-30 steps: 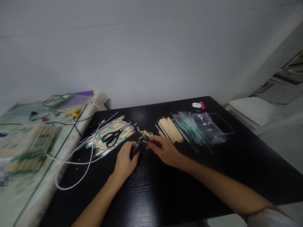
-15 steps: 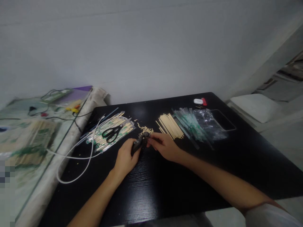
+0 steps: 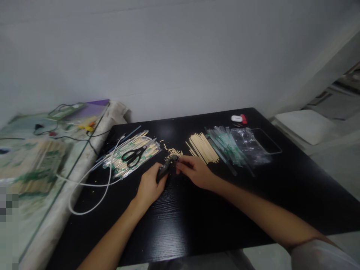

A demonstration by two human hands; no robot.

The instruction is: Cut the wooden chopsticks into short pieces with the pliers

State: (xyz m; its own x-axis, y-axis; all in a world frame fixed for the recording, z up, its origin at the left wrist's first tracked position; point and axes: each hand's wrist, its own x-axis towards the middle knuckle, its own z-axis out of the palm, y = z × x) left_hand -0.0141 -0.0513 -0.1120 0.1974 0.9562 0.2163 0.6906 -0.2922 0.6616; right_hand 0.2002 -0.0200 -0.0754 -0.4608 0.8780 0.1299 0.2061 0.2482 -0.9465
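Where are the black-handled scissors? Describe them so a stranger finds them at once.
Start at the black table. On its far left side lies a pile of plastic-wrapped wooden sticks; the black-handled scissors lie on top. They alone there have two dark finger loops.

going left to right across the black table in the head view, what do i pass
white cable → black scissors → small dark cutter in the left hand → bare wooden sticks → green-printed wrappers → crumpled clear plastic

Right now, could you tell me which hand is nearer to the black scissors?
Left. The left hand, gripping a dark tool, lies just right of the scissors; the right hand is farther right, past that tool.
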